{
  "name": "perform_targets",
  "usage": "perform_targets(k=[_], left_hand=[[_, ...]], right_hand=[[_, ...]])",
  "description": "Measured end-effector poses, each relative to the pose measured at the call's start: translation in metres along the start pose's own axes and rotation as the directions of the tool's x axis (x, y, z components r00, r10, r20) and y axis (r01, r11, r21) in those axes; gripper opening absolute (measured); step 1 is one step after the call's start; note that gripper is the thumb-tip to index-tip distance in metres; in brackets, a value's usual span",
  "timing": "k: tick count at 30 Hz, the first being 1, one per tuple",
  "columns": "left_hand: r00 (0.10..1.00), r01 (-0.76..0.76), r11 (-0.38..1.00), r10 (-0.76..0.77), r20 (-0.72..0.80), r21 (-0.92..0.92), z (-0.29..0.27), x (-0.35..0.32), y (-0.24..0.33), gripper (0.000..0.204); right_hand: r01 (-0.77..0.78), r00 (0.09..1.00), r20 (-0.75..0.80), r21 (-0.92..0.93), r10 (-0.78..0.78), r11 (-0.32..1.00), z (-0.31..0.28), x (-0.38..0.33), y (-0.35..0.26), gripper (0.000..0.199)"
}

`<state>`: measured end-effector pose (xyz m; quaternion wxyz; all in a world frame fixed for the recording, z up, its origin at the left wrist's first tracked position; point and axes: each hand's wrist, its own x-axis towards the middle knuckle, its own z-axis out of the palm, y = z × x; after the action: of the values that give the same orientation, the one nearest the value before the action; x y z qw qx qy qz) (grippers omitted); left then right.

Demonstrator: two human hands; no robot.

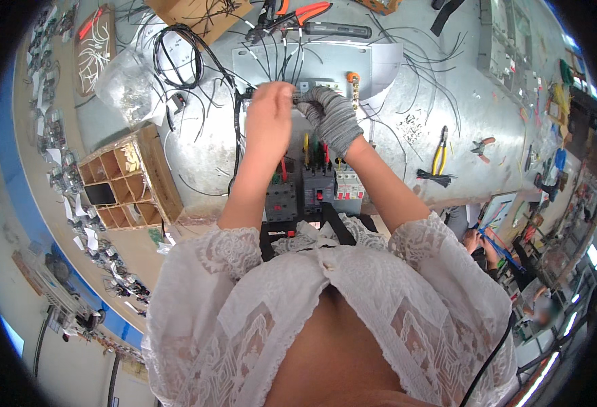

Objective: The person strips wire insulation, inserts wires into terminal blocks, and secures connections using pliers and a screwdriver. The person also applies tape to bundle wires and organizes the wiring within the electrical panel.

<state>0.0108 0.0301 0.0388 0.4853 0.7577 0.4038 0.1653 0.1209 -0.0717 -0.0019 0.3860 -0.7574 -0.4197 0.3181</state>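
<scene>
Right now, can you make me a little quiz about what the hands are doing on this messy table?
1. True or false: both hands wear gloves.
2. Which tool lies right of the arms: A hammer, B yellow-handled pliers, C saw?
3. What sits left of the arms, split into small compartments?

Key:
1. False: only the right hand wears a grey glove; the left hand is bare.
2. B, the yellow-handled pliers.
3. A cardboard box.

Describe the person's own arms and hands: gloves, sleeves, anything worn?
The left hand is bare, with no glove. The right hand wears a grey knit glove that ends at the wrist. Both forearms are uncovered; short white lace sleeves with scalloped edges end near the elbows. No watch or rings can be made out.
</scene>
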Motion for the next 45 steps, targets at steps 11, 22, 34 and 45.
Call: perform_targets(k=[11, 22, 34, 45], left_hand=[[0.992, 0.120, 0.989, -0.123, 0.025, 0.091, 0.003, 0.037, -0.020, 0.014], [0.995, 0.052, 0.995, -0.059, 0.083, 0.087, 0.000, 0.044, -0.015, 0.016], [0.950, 0.310, 0.896, -0.306, 0.064, -0.319, 0.002, 0.042, -0.027, 0.012], [0.961, 0.241, 0.932, -0.268, -0.065, -0.270, 0.024, -0.021, -0.023, 0.017]], right_hand=[[0.076, 0.995, -0.059, -0.105, -0.083, 0.992, 0.005, -0.003, -0.001, 0.014], [0.064, 0.997, -0.027, -0.181, -0.070, 0.981, 0.005, 0.001, -0.002, 0.013], [-0.027, 0.994, -0.104, -0.072, 0.019, 0.997, 0.013, -0.002, -0.003, 0.011], [0.037, 0.991, -0.119, -0.209, -0.063, 0.977, 0.019, -0.003, 0.004, 0.014]])
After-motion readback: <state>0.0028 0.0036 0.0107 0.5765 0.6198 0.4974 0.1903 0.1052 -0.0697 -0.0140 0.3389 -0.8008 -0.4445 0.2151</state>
